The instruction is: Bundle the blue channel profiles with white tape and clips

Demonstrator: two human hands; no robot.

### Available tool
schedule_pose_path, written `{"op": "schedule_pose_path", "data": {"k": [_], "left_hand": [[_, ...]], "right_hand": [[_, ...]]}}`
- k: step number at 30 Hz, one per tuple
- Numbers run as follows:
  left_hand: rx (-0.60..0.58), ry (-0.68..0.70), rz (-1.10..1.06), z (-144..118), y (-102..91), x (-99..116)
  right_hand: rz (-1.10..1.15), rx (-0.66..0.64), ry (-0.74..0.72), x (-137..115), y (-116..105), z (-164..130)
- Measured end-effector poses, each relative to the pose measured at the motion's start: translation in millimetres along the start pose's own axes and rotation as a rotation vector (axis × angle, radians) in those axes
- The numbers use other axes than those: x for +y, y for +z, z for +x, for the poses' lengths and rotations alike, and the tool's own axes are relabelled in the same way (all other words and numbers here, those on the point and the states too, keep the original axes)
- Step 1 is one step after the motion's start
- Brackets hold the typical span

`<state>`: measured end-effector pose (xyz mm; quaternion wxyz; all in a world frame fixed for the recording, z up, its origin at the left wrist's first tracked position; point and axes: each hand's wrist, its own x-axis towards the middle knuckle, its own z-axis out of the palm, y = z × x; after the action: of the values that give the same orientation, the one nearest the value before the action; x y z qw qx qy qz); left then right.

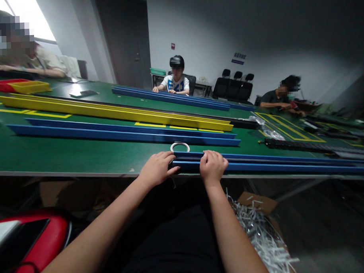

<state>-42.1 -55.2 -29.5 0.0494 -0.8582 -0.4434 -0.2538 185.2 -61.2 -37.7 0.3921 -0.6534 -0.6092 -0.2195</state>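
— What are the two hands on?

— Both are on the long blue plastic channel (275, 162) that lies along the near edge of the green-topped work table (66, 154). The left hand (157, 168) rests at the channel's left end, fingers curled onto it. The right hand (213, 166) is just to the right of it, fingers folded over the top of the channel and clamped on it. The hands are near each other but not touching.

— And the channel itself?

— It runs from between the hands far off to the right, flat on the table. Just beyond its left end lies a small white ring of tape (180, 146).

— What else is on the table?

— Farther back, a second pair of long blue channels (119, 132), then a long yellow channel (109, 110), then more blue channels (168, 97) in front of a seated person in a white and blue shirt (176, 81). Yellow and red shallow trays (27, 86) sit at the far left beside another person's arm. At the right, a third person leans over black strips (304, 145).

— Below the table?

— A cardboard box of white shredded scraps (263, 233) near right, and a red-rimmed object (39, 241) near left.
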Motion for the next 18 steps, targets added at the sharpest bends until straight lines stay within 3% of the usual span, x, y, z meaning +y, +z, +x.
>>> {"op": "schedule_pose_path", "data": {"k": [18], "left_hand": [[0.018,0.032,-0.016,-2.8,2.1,-0.8]], "right_hand": [[0.016,0.017,0.009,-0.4,0.8,-0.1]]}}
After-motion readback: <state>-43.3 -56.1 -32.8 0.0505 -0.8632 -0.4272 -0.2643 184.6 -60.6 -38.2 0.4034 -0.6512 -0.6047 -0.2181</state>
